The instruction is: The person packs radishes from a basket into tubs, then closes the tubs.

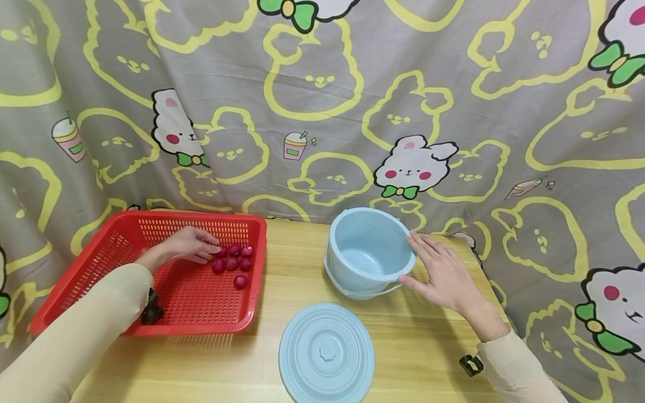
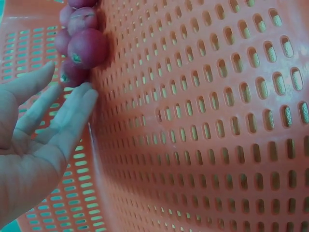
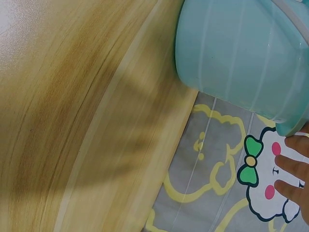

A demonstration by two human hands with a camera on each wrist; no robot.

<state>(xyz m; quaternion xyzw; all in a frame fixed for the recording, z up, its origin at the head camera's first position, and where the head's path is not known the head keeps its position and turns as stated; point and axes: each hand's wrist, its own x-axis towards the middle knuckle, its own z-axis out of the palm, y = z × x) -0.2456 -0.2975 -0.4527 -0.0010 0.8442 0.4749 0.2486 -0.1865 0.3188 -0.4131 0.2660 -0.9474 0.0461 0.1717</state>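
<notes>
My left hand [image 1: 190,245] is inside a red plastic basket [image 1: 181,305], its fingers loosely extended. In the left wrist view, its fingertips [image 2: 89,94] are right by the nearest of several small, round, purple-red radishes [image 2: 88,48]. They are grouped toward the basket's right side, with one radish [image 1: 241,281] lying apart. On the other side, my right hand [image 1: 445,274] touches the rim of a light blue bucket [image 1: 353,274] with fingers spread and fairly straight. The bucket stands upright without its lid, and its visible inside holds nothing.
A round light blue lid [image 1: 327,352] lies flat on the wooden table [image 1: 413,358] in front of the bucket. Behind the table hangs a grey patterned curtain [image 1: 322,134]. The bucket's thin handle [image 1: 375,294] hangs down at its front.
</notes>
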